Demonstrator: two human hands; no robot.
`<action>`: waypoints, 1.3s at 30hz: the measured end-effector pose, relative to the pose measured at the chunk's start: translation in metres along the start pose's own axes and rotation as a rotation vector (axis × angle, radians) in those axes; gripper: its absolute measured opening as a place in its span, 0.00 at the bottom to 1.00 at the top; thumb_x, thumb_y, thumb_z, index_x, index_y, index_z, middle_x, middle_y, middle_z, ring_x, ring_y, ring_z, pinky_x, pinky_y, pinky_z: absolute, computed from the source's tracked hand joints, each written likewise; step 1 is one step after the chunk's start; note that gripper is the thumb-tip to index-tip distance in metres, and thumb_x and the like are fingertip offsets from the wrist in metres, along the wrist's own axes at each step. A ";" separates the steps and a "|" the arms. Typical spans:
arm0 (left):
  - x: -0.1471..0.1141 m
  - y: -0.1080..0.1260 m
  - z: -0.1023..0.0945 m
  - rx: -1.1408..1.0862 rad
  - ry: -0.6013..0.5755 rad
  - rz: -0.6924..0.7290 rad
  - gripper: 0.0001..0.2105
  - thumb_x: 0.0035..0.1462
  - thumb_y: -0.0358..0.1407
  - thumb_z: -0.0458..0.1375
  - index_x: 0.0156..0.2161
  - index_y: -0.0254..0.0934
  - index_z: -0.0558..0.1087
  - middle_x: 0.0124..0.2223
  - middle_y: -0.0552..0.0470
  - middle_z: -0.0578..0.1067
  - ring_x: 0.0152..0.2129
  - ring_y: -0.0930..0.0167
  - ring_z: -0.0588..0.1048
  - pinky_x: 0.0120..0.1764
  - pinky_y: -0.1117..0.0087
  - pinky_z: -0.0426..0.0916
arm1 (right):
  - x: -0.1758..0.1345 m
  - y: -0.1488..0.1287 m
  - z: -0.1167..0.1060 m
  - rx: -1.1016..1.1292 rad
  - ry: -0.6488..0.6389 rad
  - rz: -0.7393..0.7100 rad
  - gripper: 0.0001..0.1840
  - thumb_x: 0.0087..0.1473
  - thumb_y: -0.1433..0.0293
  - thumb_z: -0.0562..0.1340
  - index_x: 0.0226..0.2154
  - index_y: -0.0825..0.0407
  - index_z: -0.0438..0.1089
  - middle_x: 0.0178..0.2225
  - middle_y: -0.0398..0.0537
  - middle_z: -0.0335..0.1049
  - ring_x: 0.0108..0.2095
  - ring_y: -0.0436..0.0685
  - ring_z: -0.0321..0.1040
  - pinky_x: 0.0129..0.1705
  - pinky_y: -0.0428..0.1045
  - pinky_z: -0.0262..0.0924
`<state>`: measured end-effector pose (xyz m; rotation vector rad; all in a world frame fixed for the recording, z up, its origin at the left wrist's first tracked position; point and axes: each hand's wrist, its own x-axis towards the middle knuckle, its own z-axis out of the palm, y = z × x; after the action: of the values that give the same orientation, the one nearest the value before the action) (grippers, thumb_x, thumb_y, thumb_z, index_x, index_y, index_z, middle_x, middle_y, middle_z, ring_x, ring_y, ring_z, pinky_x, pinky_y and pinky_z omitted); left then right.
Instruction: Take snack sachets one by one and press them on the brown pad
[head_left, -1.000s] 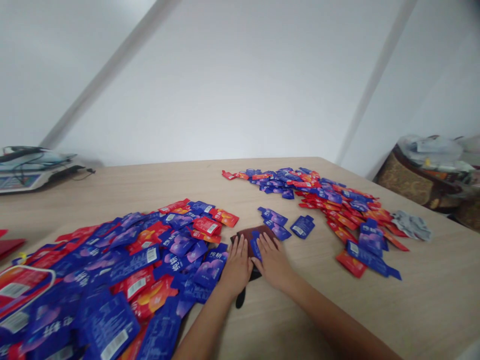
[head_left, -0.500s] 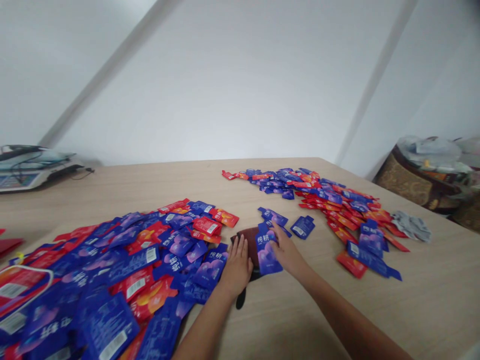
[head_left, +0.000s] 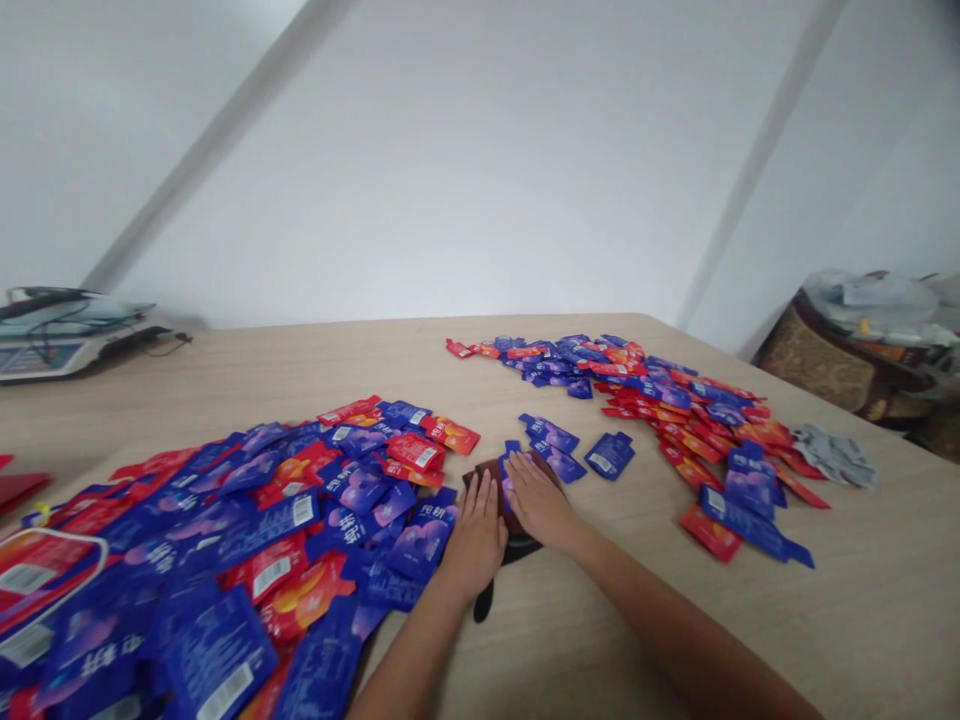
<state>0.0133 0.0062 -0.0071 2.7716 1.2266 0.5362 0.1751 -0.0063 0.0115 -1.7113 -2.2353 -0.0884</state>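
Note:
A dark brown flat pad point(head_left: 491, 466) lies on the table, with a black edge point(head_left: 523, 548) and a short black handle-like piece point(head_left: 484, 603) showing at its near side. On the pad rests a blue pouch point(head_left: 511, 448), mostly covered by my right hand point(head_left: 541, 508), which presses on it palm down with fingers stretched out. My left hand point(head_left: 475, 535) lies flat on the pad's left side, fingers extended. Just left of it is a big heap of blue and red pouches point(head_left: 360, 487). Past my right fingertips lie two overlapping blue pouches point(head_left: 553, 433) and a single blue pouch point(head_left: 610, 455).
A second pile of red and blue pouches point(head_left: 660, 395) spreads across the table's right side. A crumpled grey glove-like cloth point(head_left: 834, 455) sits beside it. At far left stands a scale point(head_left: 45, 358) with items on top. A patterned chair point(head_left: 814, 360) holds plastic bags at right.
My right hand has lowered the blue pouch onto the brown pad, let go of its edge and flattened over it. My left hand stays on the pad.

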 end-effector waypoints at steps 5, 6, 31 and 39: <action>-0.001 -0.002 0.002 -0.010 0.024 0.009 0.25 0.59 0.32 0.42 0.61 0.27 0.51 0.64 0.38 0.51 0.61 0.59 0.46 0.57 0.50 0.52 | -0.041 -0.012 -0.010 0.078 0.004 -0.056 0.27 0.59 0.67 0.47 0.60 0.58 0.52 0.61 0.55 0.51 0.62 0.57 0.44 0.61 0.57 0.46; -0.001 -0.002 0.002 -0.008 0.031 0.014 0.25 0.59 0.32 0.42 0.61 0.27 0.50 0.64 0.37 0.52 0.61 0.59 0.46 0.57 0.50 0.52 | -0.048 -0.015 -0.013 0.087 -0.009 -0.051 0.28 0.59 0.66 0.47 0.60 0.56 0.52 0.61 0.54 0.50 0.62 0.57 0.43 0.61 0.57 0.46; 0.000 -0.001 0.000 -0.014 0.025 0.013 0.24 0.58 0.32 0.44 0.60 0.24 0.54 0.63 0.35 0.51 0.61 0.57 0.46 0.57 0.50 0.52 | -0.039 -0.020 -0.070 0.022 0.197 0.087 0.22 0.61 0.69 0.46 0.56 0.52 0.58 0.52 0.54 0.63 0.53 0.57 0.58 0.55 0.54 0.54; 0.000 -0.003 0.005 0.019 0.041 0.004 0.25 0.58 0.32 0.43 0.60 0.27 0.53 0.63 0.38 0.52 0.61 0.59 0.47 0.57 0.51 0.52 | -0.034 -0.018 -0.007 -0.112 0.096 0.219 0.25 0.60 0.66 0.46 0.57 0.58 0.57 0.60 0.60 0.53 0.60 0.63 0.47 0.58 0.59 0.47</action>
<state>0.0130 0.0084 -0.0127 2.7924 1.2414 0.5870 0.1677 -0.0443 0.0112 -1.9555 -1.9956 -0.2432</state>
